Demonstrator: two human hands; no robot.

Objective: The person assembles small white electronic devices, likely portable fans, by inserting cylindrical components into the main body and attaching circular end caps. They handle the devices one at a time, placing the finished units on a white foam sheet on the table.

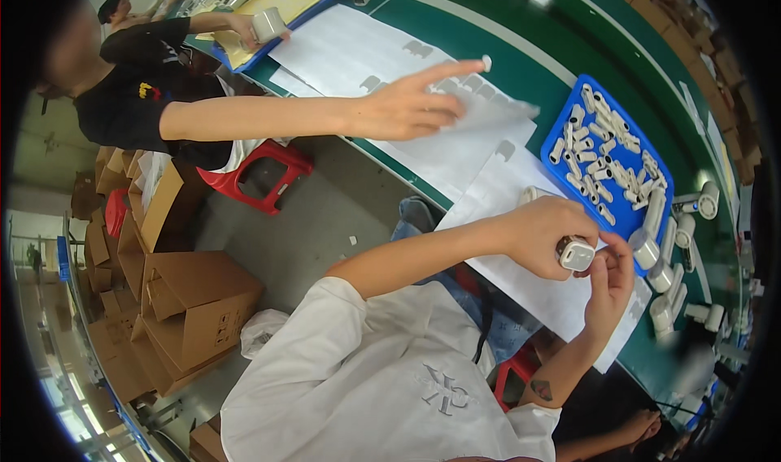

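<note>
My left hand (543,233) is wrapped around a small cylindrical device (577,254) with a pale, rounded end and a dark brown side. Most of its body is hidden by my fingers. Close against that end is my right hand (612,289), thumb and index finger pinched together; whatever sits between them is too small to make out. Both hands are over white paper sheets (527,293) on the green table. Part of another pale object (530,194) shows just behind my left wrist.
A blue tray (556,172) of small white tubular parts lies beyond my hands. Several white cylindrical devices (684,229) lie right of it. At left, a co-worker's hand (407,108) reaches over the sheets with a small white piece; their other hand grips a white device (267,25).
</note>
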